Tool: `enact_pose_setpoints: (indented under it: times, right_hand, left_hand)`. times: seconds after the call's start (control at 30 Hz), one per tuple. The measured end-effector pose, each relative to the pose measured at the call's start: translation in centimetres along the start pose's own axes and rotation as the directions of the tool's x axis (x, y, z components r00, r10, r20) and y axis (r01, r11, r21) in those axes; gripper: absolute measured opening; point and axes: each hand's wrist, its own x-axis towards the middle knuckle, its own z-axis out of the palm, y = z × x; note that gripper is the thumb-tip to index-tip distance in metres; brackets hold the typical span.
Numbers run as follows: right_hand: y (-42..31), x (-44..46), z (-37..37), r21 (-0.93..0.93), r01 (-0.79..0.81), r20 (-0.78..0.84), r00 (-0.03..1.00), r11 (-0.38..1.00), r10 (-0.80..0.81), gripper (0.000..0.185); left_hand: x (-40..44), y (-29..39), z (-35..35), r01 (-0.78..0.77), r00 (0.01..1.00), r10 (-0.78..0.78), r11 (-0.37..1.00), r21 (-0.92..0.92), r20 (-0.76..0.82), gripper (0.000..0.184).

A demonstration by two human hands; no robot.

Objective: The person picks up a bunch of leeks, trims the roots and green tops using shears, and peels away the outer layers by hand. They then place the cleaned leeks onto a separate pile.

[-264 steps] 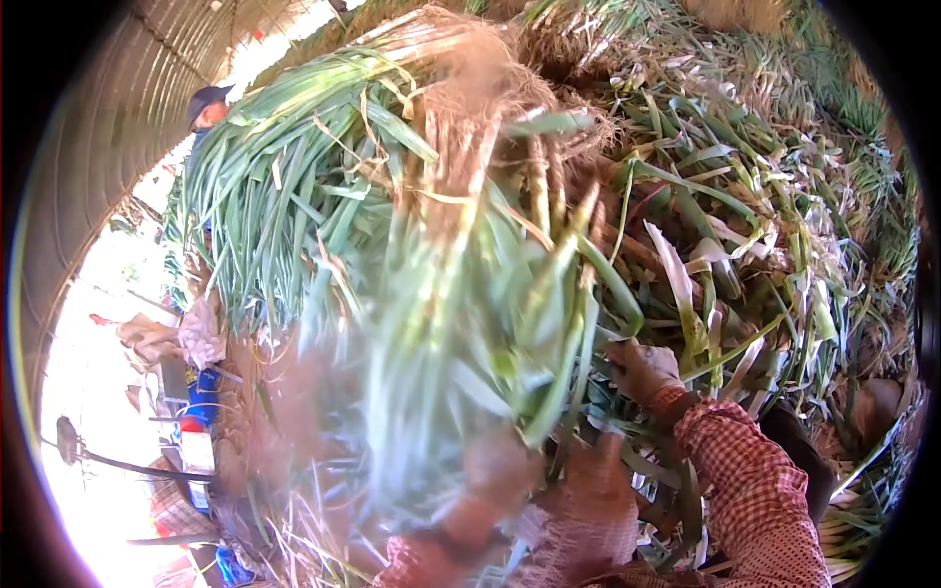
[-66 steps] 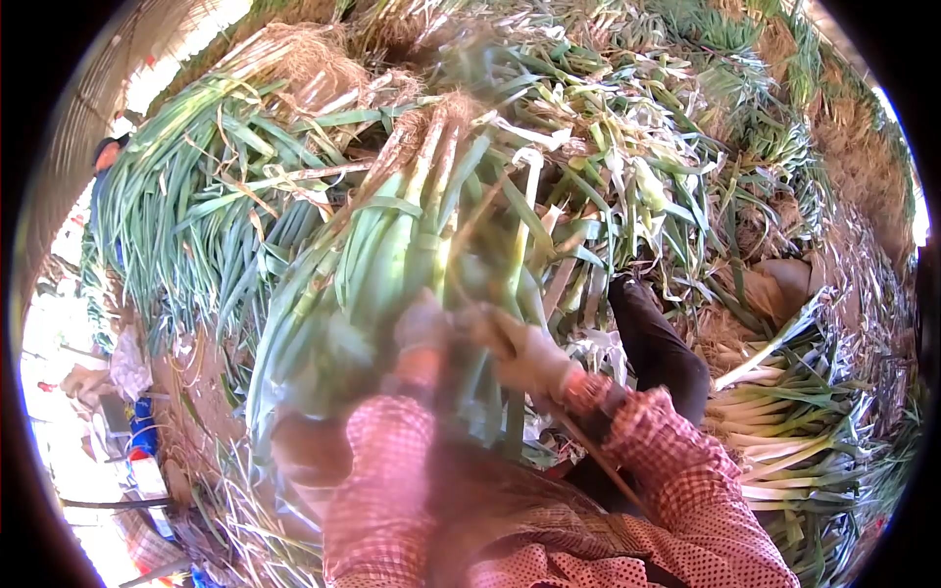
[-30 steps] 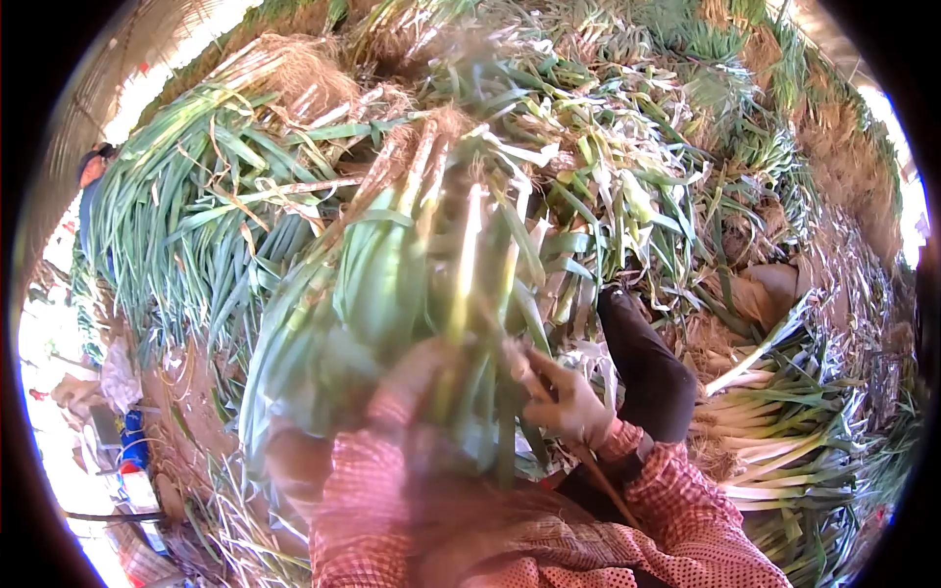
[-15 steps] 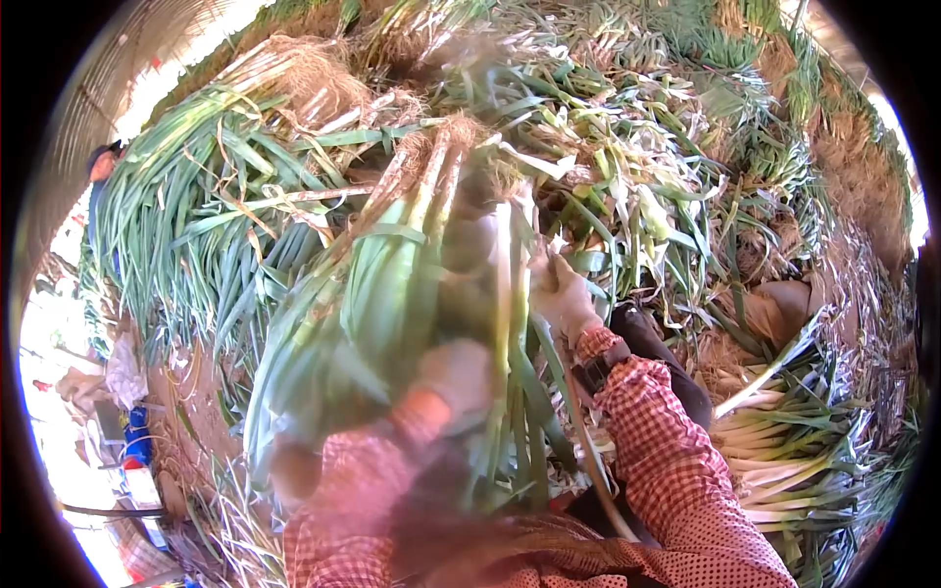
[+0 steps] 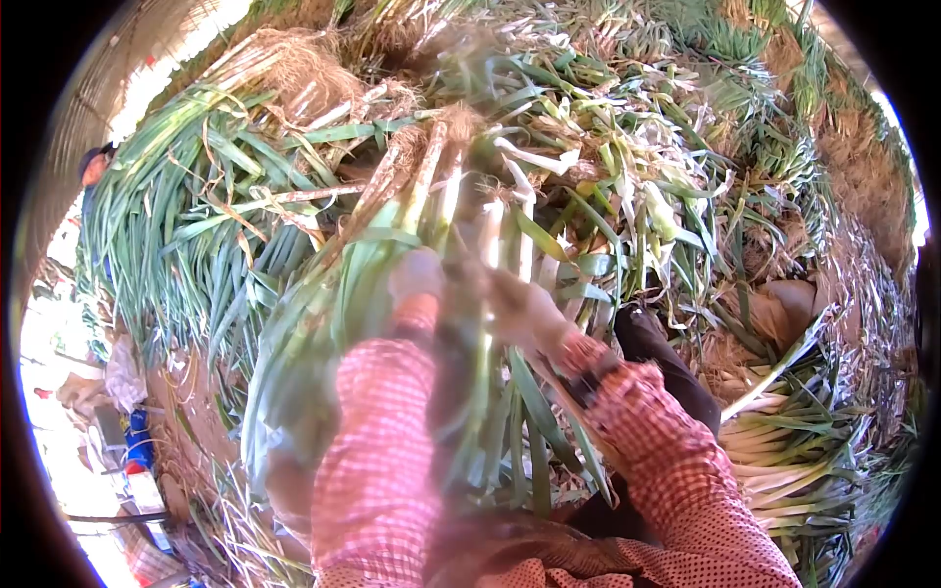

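Long green onion stalks with brown roots [image 5: 423,186] lie in front of me, roots pointing away. My left hand [image 5: 417,274], in a pale glove, is on the leaves at the upper part of these stalks; blur hides its fingers. Just right of it, my right hand [image 5: 524,312], also gloved and blurred, is closed over something I cannot make out beside a whitish stalk. A thin brown rod or strip [image 5: 578,407] runs from below this hand toward my lap. Part of the view between my hands is smeared.
A large heap of onions [image 5: 196,216] rises at the left, with loose leaves [image 5: 637,186] at the upper right. Several trimmed white stalks [image 5: 774,456] lie at the lower right. A person in a dark cap [image 5: 95,167] is at the far left, above a blue object [image 5: 138,441].
My left hand has moved up and away from me onto the leaves. My right hand has come left and slightly down, closer to the left one.
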Motion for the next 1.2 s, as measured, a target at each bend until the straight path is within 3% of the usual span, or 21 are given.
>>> enact_pose_setpoints:
  times: [0.07,0.1,0.13,0.17,0.2,0.3,0.37,0.43,0.47,0.5,0.57,0.6,0.63,0.67,0.7,0.73,0.83,0.87,1.0,1.13,1.2]
  right_hand:
    - [-0.9,-6.0,-1.2,0.291,-0.065,0.086,0.995,0.955,0.041,0.067]
    - [-1.1,-8.6,-1.3,0.249,-0.088,0.108,0.992,0.964,0.063,0.073]
    - [-1.2,-11.2,-1.5,0.206,-0.110,0.130,0.988,0.972,0.084,0.079]
    - [-1.3,-13.8,-1.6,0.162,-0.130,0.151,0.983,0.978,0.105,0.086]
    - [-1.2,-15.0,-0.9,0.137,-0.130,0.099,0.988,0.982,0.117,0.086]
    - [-2.0,-16.5,-0.2,0.115,-0.193,0.017,0.981,0.974,0.192,0.087]
    - [-3.4,-15.9,-0.5,0.093,-0.207,0.038,0.978,0.974,0.204,0.086]
    - [-5.1,-15.0,-0.8,0.052,-0.209,0.127,0.971,0.977,0.201,0.085]
    - [-4.8,-13.9,0.0,0.073,-0.273,0.111,0.958,0.959,0.265,0.085]
    - [-5.0,-12.8,0.3,0.035,-0.275,0.102,0.957,0.961,0.270,0.085]
    - [-5.3,-10.9,0.3,-0.037,-0.272,0.074,0.959,0.961,0.275,0.085]
    - [-3.3,-9.9,1.1,0.016,-0.221,0.051,0.974,0.975,0.220,0.085]
    - [-2.0,-8.9,1.6,0.097,-0.200,0.021,0.980,0.975,0.199,0.085]
    - [-0.9,-8.0,2.1,0.181,-0.177,-0.009,0.983,0.967,0.181,0.085]
    - [-0.6,-7.1,2.2,0.162,-0.175,-0.029,0.983,0.971,0.182,0.083]
    - [-0.3,-6.3,2.2,0.143,-0.174,-0.049,0.982,0.974,0.183,0.082]
    - [0.9,-3.2,2.7,0.040,-0.141,-0.148,0.978,0.989,0.145,0.076]
    - [-0.2,-2.3,2.3,0.129,-0.233,-0.138,0.958,0.964,0.250,0.071]
    - [-0.2,-3.6,2.3,0.156,-0.114,-0.157,0.978,0.981,0.138,0.070]
    - [-2.1,-9.6,2.5,0.244,-0.012,-0.139,0.989,0.970,0.048,0.074]
    - [-3.4,-11.0,2.0,0.185,-0.080,-0.098,0.990,0.980,0.099,0.077]
  left_hand:
    - [-0.4,-1.5,1.2,-0.062,0.996,0.068,0.992,-0.111,0.049,0.034]
    - [-0.2,-2.4,2.2,-0.093,0.992,0.106,0.981,-0.168,0.070,0.034]
    - [1.9,-5.1,7.0,-0.058,0.982,0.140,0.863,-0.502,0.128,0.035]
    - [-0.3,-4.3,5.7,-0.136,0.939,0.285,0.822,-0.553,0.192,0.036]
    - [-0.3,-4.8,7.9,-0.175,0.976,0.218,0.819,-0.547,0.015,0.035]
    - [-3.1,-3.3,3.8,0.170,0.981,0.004,0.445,-0.879,0.192,0.019]
    - [-1.2,-4.2,4.0,0.200,0.979,-0.015,0.307,-0.931,0.205,0.022]
    - [-2.8,-0.2,-1.7,0.058,0.984,0.114,0.521,-0.852,0.136,0.044]
    - [-2.6,1.9,-4.5,0.351,0.917,0.071,0.320,-0.880,0.392,0.053]
    - [-2.7,3.0,-5.4,0.273,0.922,0.342,-0.241,-0.931,0.181,0.052]
    - [-1.8,3.8,-8.5,0.231,0.971,0.183,-0.546,-0.805,0.154,0.053]
    - [-0.6,3.1,-6.8,-0.078,0.997,-0.040,-0.385,-0.920,-0.068,0.052]
    - [1.4,1.3,-4.4,-0.114,0.986,-0.143,-0.228,-0.967,-0.083,0.034]
    - [2.5,-0.9,-1.5,0.030,0.989,-0.146,0.321,-0.947,-0.018,0.027]
    - [4.3,-4.0,3.9,0.063,0.985,-0.155,0.741,-0.669,-0.079,0.046]
    - [0.6,-3.5,3.8,-0.171,0.937,0.022,0.899,-0.404,-0.348,0.029]
    - [-3.3,-3.0,4.4,-0.134,0.990,0.128,0.982,-0.130,-0.060,0.047]
    - [-3.7,-2.3,4.0,-0.130,0.991,0.126,0.985,-0.117,-0.045,0.049]
    - [-4.5,-1.3,2.4,-0.172,0.985,0.172,0.985,0.014,-0.015,0.043]
    - [-2.8,-4.9,3.2,-0.027,0.980,0.151,0.740,-0.672,0.127,0.023]
    - [-2.6,-6.6,5.7,0.047,0.969,0.155,0.646,-0.762,0.192,0.023]
